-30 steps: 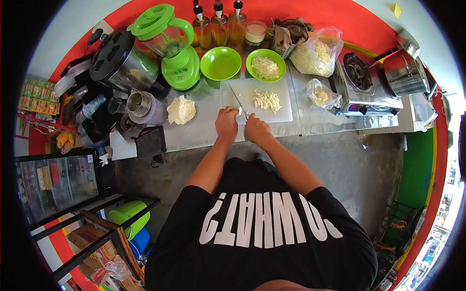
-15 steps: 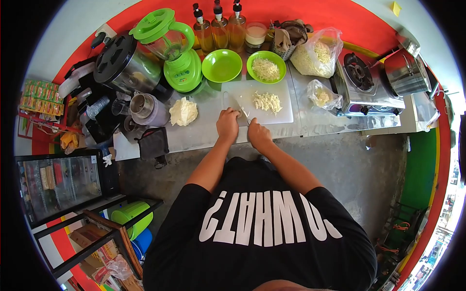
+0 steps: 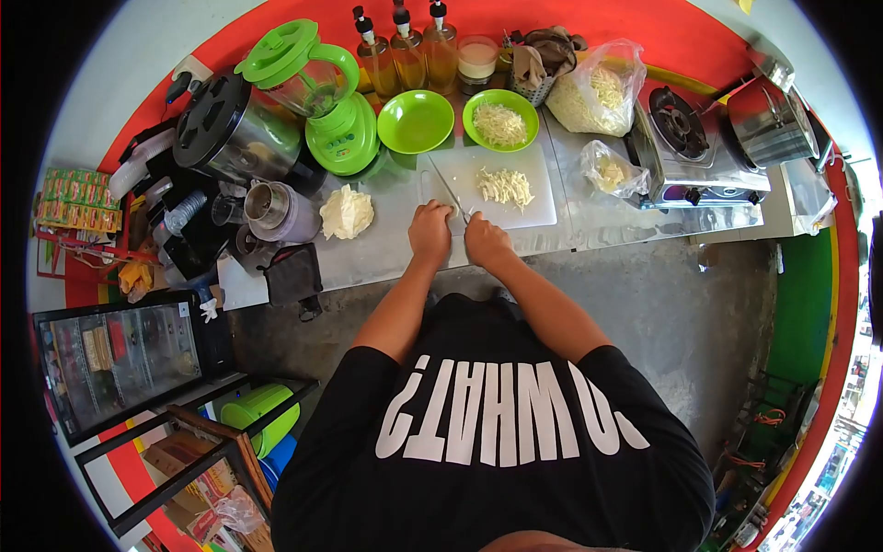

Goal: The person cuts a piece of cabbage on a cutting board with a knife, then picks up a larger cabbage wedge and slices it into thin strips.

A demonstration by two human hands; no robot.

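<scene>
My right hand (image 3: 487, 239) is closed round the handle of a knife (image 3: 449, 191), whose blade slants up and left over the white cutting board (image 3: 538, 210). Close beside it, my left hand (image 3: 430, 230) rests at the board's near left corner with fingers curled in. What lies under those fingers is hidden. A heap of pale cut strips (image 3: 506, 187) sits on the board, right of the blade. Behind the board, a green bowl (image 3: 483, 138) holds similar shreds, and to its left stands an empty green bowl (image 3: 416, 124).
Left of the board lie a pale cabbage-like chunk (image 3: 347, 213) and a green blender (image 3: 342, 133). Pump bottles (image 3: 407, 60) line the back wall. Bags of shreds (image 3: 598, 99) and a gas stove (image 3: 694, 156) with a steel pot (image 3: 768, 133) stand to the right.
My right hand has shifted slightly left and up, closer to my left hand. More of the knife blade shows now, lying across the board's left part. The whole view has moved a little.
</scene>
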